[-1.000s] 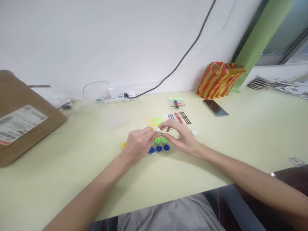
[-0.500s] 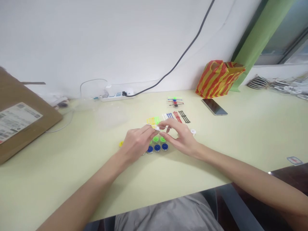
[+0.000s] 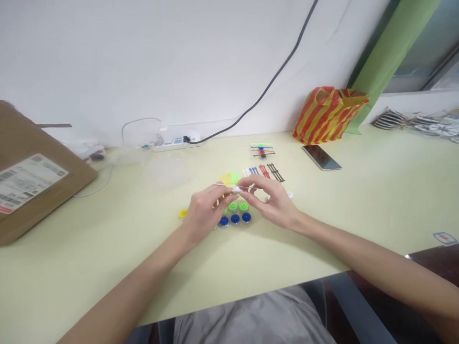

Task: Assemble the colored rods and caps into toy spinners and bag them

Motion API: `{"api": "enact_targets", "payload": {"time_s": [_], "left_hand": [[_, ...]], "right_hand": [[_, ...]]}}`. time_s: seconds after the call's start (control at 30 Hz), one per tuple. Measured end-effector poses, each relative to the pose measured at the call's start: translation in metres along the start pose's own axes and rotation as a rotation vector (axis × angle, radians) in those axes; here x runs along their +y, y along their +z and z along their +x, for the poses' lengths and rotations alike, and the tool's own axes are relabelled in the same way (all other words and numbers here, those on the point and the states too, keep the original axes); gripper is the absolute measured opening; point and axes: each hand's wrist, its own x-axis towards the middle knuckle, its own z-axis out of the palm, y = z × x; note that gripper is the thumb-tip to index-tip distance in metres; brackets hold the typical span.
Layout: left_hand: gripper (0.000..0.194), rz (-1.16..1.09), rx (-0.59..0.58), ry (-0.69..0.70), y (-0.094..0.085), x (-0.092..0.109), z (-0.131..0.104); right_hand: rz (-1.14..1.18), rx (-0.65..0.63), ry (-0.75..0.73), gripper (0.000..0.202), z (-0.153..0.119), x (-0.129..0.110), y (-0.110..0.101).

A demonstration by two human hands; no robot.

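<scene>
Between my two hands is a small white spinner (image 3: pixel 236 190), a round hub with a thin arrow lying across it. My left hand (image 3: pixel 202 208) pinches it from the left with thumb and forefinger. From the other side, the thumb and forefinger of my right hand (image 3: pixel 274 204) close on its edge. Just below are blue discs (image 3: pixel 234 219) and green discs (image 3: pixel 244 206) on clear bases, partly hidden by my left hand. A yellow disc (image 3: pixel 182 213) sits left of that hand, and a white disc (image 3: pixel 289 195) shows behind my right wrist.
Beyond my hands lie yellow arrows (image 3: pixel 225 179), red arrows (image 3: pixel 264 171) and black arrows (image 3: pixel 275 172). Behind them are several assembled spinners (image 3: pixel 262 151). A phone (image 3: pixel 322 157), striped bag (image 3: pixel 328 114), power strip (image 3: pixel 175 143) and cardboard box (image 3: pixel 39 177) stand around.
My left fingers have shifted, with the thumb now showing under the white spinner. My right fingertips have come closer together on it. The view has shifted slightly.
</scene>
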Motion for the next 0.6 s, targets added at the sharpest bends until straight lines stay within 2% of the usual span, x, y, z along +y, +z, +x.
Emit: {"api": "enact_targets", "payload": {"time_s": [0.17, 0.37, 0.6], "left_hand": [[0.020, -0.102, 0.016, -0.151, 0.000, 0.000, 0.002], [0.024, -0.197, 0.033, -0.201, -0.003, 0.012, 0.006], [0.013, -0.390, 0.020, -0.279, -0.002, 0.014, 0.006]], "right_hand": [[0.031, 0.021, 0.014, 0.013, 0.001, -0.001, 0.001], [0.067, 0.050, 0.021, 0.011, 0.002, -0.005, 0.000], [0.169, -0.001, 0.082, 0.017, 0.001, -0.005, -0.001]]}}
